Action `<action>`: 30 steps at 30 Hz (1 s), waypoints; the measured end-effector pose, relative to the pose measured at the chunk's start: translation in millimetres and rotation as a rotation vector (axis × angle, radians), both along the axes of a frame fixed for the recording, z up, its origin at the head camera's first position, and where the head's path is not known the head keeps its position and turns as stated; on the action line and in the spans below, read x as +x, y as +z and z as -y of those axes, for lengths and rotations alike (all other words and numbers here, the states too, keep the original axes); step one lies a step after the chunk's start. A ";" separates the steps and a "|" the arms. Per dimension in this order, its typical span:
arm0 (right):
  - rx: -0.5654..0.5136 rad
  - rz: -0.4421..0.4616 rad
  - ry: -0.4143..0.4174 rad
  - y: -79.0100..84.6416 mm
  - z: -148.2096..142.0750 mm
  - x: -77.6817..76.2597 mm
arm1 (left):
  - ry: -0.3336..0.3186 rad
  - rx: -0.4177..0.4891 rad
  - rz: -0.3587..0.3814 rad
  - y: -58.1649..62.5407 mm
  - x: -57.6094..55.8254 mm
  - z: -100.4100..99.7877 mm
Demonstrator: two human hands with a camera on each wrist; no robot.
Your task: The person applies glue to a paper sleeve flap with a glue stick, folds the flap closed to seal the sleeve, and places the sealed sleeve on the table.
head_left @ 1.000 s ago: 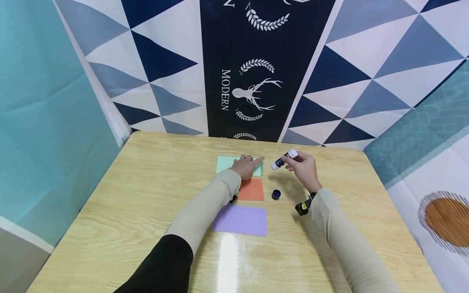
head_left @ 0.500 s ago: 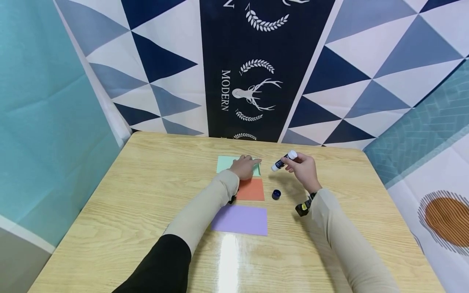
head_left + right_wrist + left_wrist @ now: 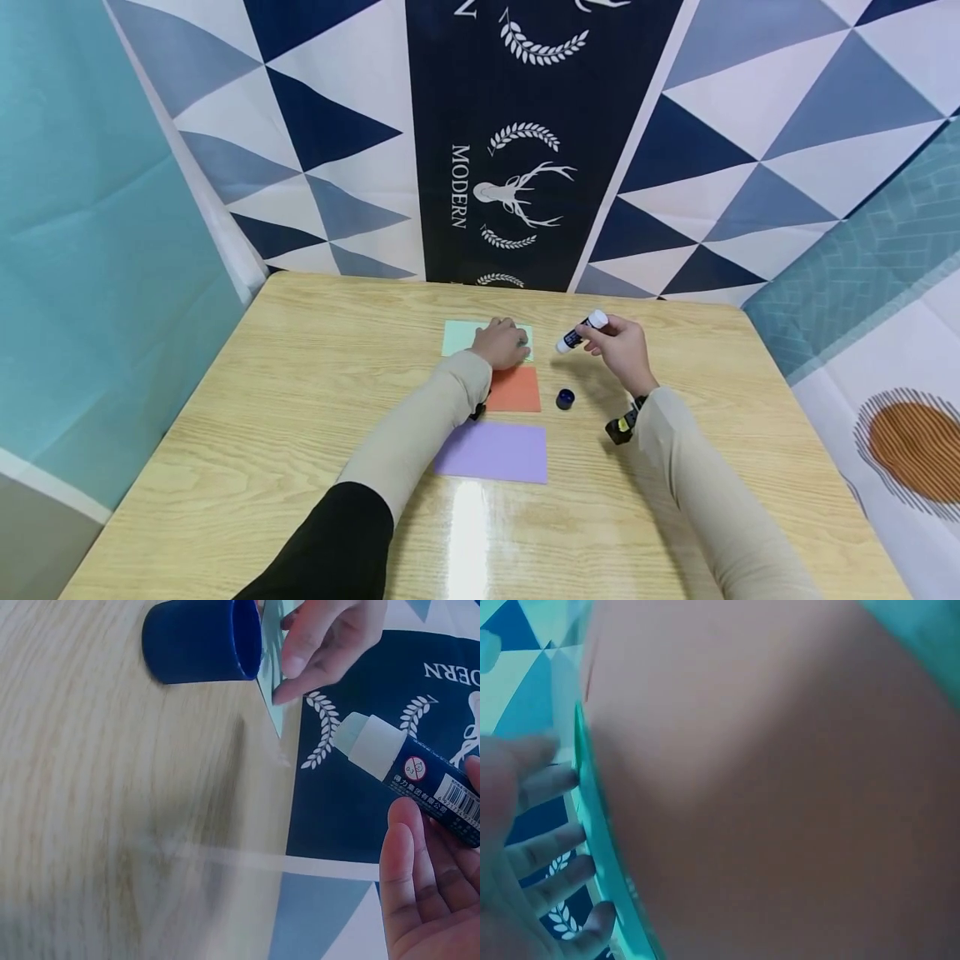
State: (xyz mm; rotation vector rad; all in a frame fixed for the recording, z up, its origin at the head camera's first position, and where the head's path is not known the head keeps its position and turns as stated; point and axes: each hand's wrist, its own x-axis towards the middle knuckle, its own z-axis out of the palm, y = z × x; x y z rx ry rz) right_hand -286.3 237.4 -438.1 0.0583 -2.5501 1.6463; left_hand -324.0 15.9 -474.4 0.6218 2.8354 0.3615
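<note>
My left hand (image 3: 501,343) rests on the light green paper (image 3: 455,337) at the back of the table and covers part of it. In the left wrist view, its fingertips touch the green paper (image 3: 604,832), with the fingers apart. My right hand (image 3: 628,354) holds an uncapped glue stick (image 3: 581,332) tilted above the table, right of the paper. The stick's pale tip (image 3: 348,733) is bare in the right wrist view and does not touch the paper. A dark blue cap (image 3: 566,399) stands on the wood below the two hands.
An orange-red paper (image 3: 517,390) lies just in front of the green one, partly under the left wrist. Nearer the person is a purple paper (image 3: 495,452), partly covered by the sleeve. Patterned cloth (image 3: 517,167) hangs behind the wooden table (image 3: 315,375).
My left index finger, stretched out to the right before, has drawn back and bent down onto the green paper. The paper's right edge has shifted slightly left. The right hand barely moved.
</note>
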 end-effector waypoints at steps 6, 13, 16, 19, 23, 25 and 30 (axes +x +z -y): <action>-0.006 0.005 0.015 -1.6 0.1 0.5 | 0.055 -0.036 -0.032 -2.5 -1.9 -8.5; 0.004 0.010 0.005 -3.8 -0.9 3.0 | 0.014 -0.068 -0.043 -1.5 -1.2 -16.0; 0.010 0.017 0.004 -5.3 -0.9 3.1 | 0.002 -0.081 -0.060 -1.5 -0.5 -17.4; 0.016 0.023 0.000 -5.9 -0.6 3.3 | 0.003 -0.070 -0.056 -1.2 -0.2 -17.0; 0.020 0.027 -0.004 -6.4 -0.4 3.6 | 0.004 -0.032 -0.023 -1.1 -1.0 -15.1; 0.023 0.028 -0.002 -6.7 -0.1 3.1 | 0.009 -0.014 -0.005 -1.3 -2.1 -14.1; 0.041 0.016 0.004 -6.6 0.4 0.3 | -0.017 -0.067 -0.011 -3.2 -5.4 -13.4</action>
